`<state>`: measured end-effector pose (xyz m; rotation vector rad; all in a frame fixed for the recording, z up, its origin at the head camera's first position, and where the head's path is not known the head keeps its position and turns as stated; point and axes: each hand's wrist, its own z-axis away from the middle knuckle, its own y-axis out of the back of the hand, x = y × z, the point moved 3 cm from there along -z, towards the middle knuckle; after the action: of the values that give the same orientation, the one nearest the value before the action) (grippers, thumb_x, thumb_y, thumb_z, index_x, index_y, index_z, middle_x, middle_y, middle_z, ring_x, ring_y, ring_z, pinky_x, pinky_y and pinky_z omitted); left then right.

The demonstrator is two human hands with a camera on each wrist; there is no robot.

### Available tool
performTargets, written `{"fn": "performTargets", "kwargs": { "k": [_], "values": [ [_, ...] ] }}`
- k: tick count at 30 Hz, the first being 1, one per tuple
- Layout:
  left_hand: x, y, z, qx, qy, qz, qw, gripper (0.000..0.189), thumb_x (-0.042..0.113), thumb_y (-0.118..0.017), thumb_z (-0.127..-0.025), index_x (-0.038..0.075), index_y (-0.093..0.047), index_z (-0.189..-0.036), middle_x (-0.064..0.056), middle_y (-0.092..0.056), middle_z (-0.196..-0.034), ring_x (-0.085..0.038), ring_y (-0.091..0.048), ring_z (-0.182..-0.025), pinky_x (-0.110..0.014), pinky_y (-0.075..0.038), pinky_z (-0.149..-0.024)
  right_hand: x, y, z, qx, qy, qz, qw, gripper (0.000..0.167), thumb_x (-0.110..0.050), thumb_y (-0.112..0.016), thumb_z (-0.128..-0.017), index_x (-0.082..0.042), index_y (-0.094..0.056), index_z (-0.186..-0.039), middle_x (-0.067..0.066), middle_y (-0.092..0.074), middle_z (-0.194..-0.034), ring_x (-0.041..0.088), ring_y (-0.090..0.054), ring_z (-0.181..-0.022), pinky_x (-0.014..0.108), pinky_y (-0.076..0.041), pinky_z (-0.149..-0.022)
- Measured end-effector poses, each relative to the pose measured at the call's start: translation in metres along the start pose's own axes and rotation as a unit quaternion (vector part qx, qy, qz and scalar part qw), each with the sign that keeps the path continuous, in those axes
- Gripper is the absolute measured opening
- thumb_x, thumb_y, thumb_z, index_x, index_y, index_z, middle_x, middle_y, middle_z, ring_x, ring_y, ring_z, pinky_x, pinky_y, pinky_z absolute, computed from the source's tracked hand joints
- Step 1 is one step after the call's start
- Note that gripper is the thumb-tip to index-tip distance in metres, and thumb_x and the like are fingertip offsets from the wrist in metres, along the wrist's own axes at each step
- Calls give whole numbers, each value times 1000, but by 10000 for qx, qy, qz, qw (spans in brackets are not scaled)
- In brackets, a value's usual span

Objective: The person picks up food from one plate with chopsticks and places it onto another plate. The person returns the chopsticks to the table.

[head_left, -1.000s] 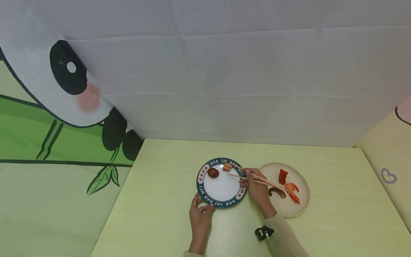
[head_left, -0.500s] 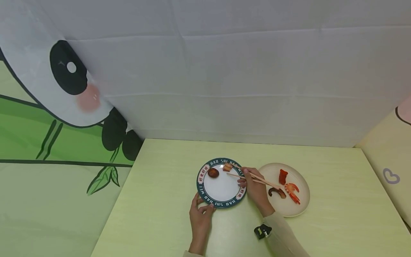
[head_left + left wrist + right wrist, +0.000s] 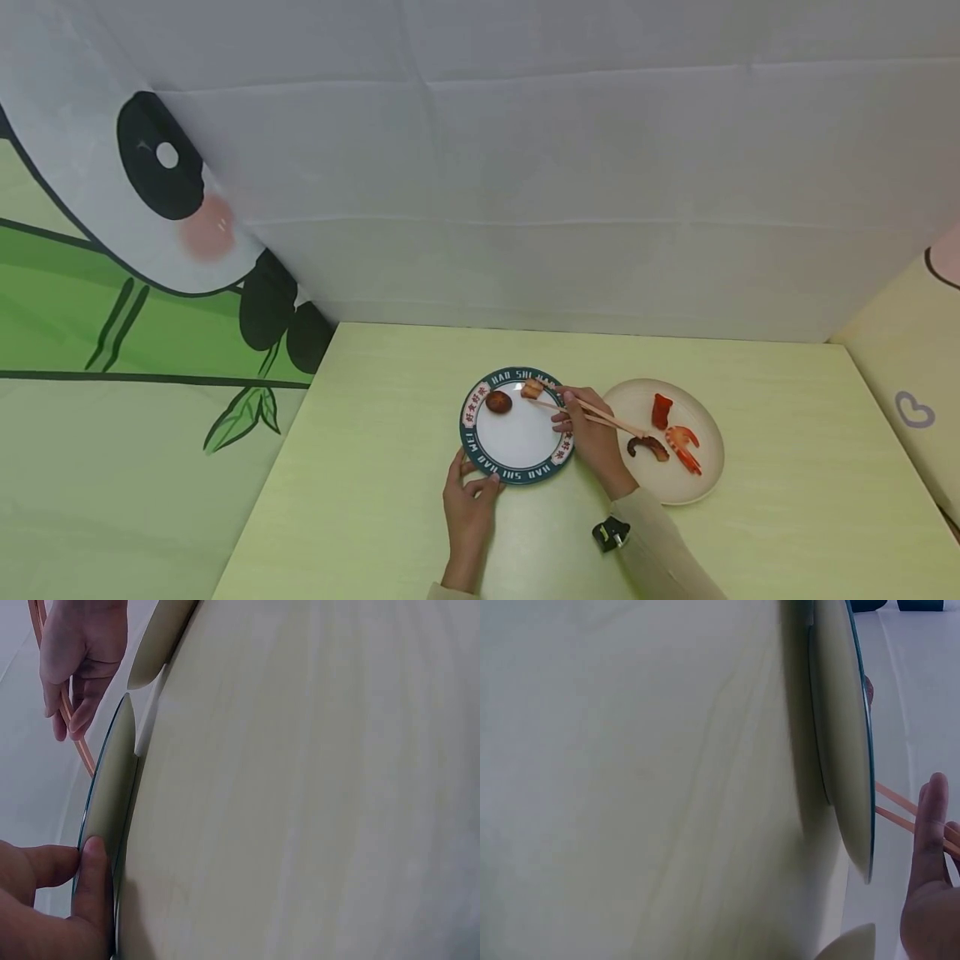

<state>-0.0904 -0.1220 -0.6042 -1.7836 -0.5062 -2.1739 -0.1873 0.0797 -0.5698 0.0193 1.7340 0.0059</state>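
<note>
A pale yellow-green desk (image 3: 360, 475) set against a creased white backdrop (image 3: 525, 167), with a cartoon panel (image 3: 172, 333) at left. Right hand (image 3: 592, 437): fingers curled round a pair of chopsticks (image 3: 621, 422), the two tips apart over the patterned plate (image 3: 517, 477). Left hand (image 3: 468, 504): thumb and fingers grip the near-left rim of that plate.

Key relation: the small layered food piece (image 3: 532, 389) sits on the patterned plate towards its far edge, to the left of and slightly beyond the right hand, which is the nearer of the two; the left hand lies across the plate, on the near side. The chopsticks run slantwise, tips far and left, butts near and right; one tip is beside the piece, the other just below it. Whether they touch it cannot be told from here. The piece looks blocky, with no clear long axis.

Further out: a round brown piece (image 3: 498, 402) to its left. At right, partly behind the right hand, a cream plate (image 3: 678, 492) bears a red piece (image 3: 661, 411), a curled brown piece (image 3: 649, 448) and an orange shrimp-like piece (image 3: 683, 451).
</note>
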Motion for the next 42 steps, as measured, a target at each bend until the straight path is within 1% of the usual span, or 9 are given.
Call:
{"fn": "performTargets", "kwargs": {
  "k": [3,7,15,19,23,28,33,40,42],
  "values": [
    [0,-1,0,18,-10,-61,10000,77,-15,-70,-87,-5,-40,-157,-21,-54,-119,-17,-71,-83,-28,-70,-72,0,0,0,-26,42,2,10000,31,-9,-50,-112,14,-65,-127,36,-61,-111,40,-76,-83,35,-72,-69],
    [1,-1,0,66,-48,-53,10000,77,-16,-70,-85,-7,-41,-156,-21,-54,-117,-16,-71,-80,-28,-71,-71,-1,0,0,-15,41,30,10000,31,-9,-50,-112,13,-66,-127,35,-61,-111,38,-76,-83,36,-72,-70],
    [4,-1,1,70,20,60,10000,78,-18,-71,-85,-6,-41,-156,-22,-55,-119,-30,-73,-85,-31,-71,-72,-2,-3,-1,-12,-200,217,9996,31,-10,-50,-112,11,-65,-128,35,-62,-112,41,-76,-87,32,-71,-72],
    [3,0,1,68,30,56,10000,79,-19,-71,-84,-6,-41,-156,-22,-55,-119,-30,-73,-85,-31,-71,-72,-2,-5,-2,4,-221,196,9996,30,-8,-50,-112,13,-65,-127,36,-63,-112,45,-75,-87,32,-71,-72],
    [2,0,0,97,44,40,9999,79,-20,-70,-84,-6,-41,-156,-22,-55,-119,-31,-73,-85,-31,-71,-72,-2,-7,-2,44,-130,81,9999,29,-5,-50,-111,16,-64,-124,39,-63,-112,51,-74,-86,32,-71,-70],
    [2,0,0,106,74,16,9999,79,-20,-70,-84,-7,-40,-156,-22,-55,-120,-33,-73,-87,-31,-71,-72,-3,-7,0,117,-71,85,9999,29,-6,-50,-111,17,-65,-122,38,-65,-115,46,-75,-87,31,-71,-72],
    [5,0,2,78,75,42,9999,79,-20,-70,-84,-7,-40,-156,-22,-55,-119,-32,-73,-86,-31,-71,-72,-3,-8,1,226,-205,151,9994,28,-6,-52,-110,16,-68,-119,36,-67,-115,42,-77,-88,27,-70,-72],
    [4,1,2,73,20,177,9998,79,-19,-70,-84,-8,-40,-156,-22,-55,-119,-29,-73,-85,-31,-71,-72,0,-8,1,319,-389,164,9986,27,-4,-53,-110,16,-68,-118,37,-68,-114,48,-76,-90,31,-71,-73],
    [4,1,2,68,14,198,9998,78,-19,-70,-85,-8,-40,-156,-23,-55,-119,-29,-73,-85,-31,-71,-72,0,-7,1,350,-399,177,9984,27,-5,-53,-110,15,-69,-119,37,-69,-113,47,-76,-90,30,-70,-73]
  ]
}}
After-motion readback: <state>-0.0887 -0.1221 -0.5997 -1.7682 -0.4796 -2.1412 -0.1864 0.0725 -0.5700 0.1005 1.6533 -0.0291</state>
